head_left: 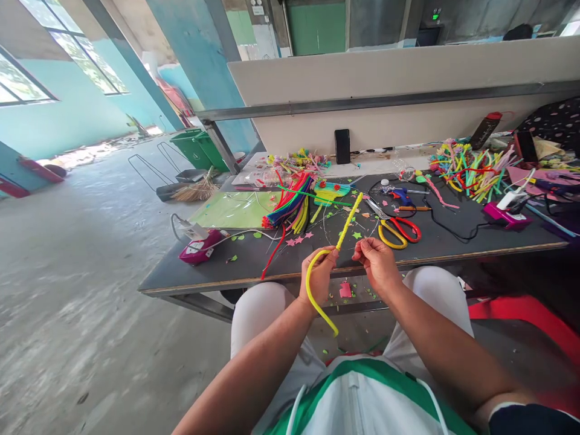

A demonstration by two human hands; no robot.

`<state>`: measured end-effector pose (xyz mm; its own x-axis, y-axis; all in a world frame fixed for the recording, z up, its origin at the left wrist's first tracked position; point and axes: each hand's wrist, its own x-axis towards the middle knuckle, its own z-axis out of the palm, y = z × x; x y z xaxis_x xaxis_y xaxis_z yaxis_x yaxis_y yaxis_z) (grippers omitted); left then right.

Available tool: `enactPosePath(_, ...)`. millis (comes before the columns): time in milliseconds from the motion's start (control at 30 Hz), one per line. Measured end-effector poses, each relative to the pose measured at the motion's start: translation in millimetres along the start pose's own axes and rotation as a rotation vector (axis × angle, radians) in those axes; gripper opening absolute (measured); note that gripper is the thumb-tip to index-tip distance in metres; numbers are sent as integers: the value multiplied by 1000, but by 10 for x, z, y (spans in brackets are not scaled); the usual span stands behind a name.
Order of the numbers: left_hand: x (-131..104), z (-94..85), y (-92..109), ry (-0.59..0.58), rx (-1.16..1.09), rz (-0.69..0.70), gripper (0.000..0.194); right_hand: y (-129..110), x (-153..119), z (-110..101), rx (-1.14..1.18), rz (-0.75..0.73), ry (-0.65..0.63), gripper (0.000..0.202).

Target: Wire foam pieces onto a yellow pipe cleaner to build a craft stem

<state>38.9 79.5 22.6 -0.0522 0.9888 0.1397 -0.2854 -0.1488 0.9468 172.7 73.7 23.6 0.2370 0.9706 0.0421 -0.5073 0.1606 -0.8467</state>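
Note:
A yellow pipe cleaner is pinched in my left hand above my lap, near the table's front edge. Its upper part rises straight and looks wound or twisted; a loose tail curves down over the hand. Just to the right, my right hand is closed in a pinch, apart from the pipe cleaner. What its fingertips hold, if anything, is too small to make out. Scissors with yellow and red handles lie beyond my right hand. Behind the pipe cleaner lies a bundle of multicoloured pipe cleaners.
On the dark table are scattered foam stars, a blue glue gun, and a heap of coloured pipe cleaners. A phone leans on the back board. Magenta power blocks sit at both sides, with cables.

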Motion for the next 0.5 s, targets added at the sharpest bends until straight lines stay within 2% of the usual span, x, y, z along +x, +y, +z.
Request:
enactPosePath(100,-2,-6,1,-7,-4,-22,20,-32,-5,-4,-38,-12,-30,21)
enactPosePath(200,-4,-21,-9,-23,21,-33,20,-99,20,-25,-150,-94,-47,18)
enactPosePath(367,-34,-22,-66,-72,56,-72,20,-297,168,-151,-299,-384,99,27)
enactPosePath(500,-74,7,-111,-118,84,-86,17,-438,272,-309,-503,-515,155,33)
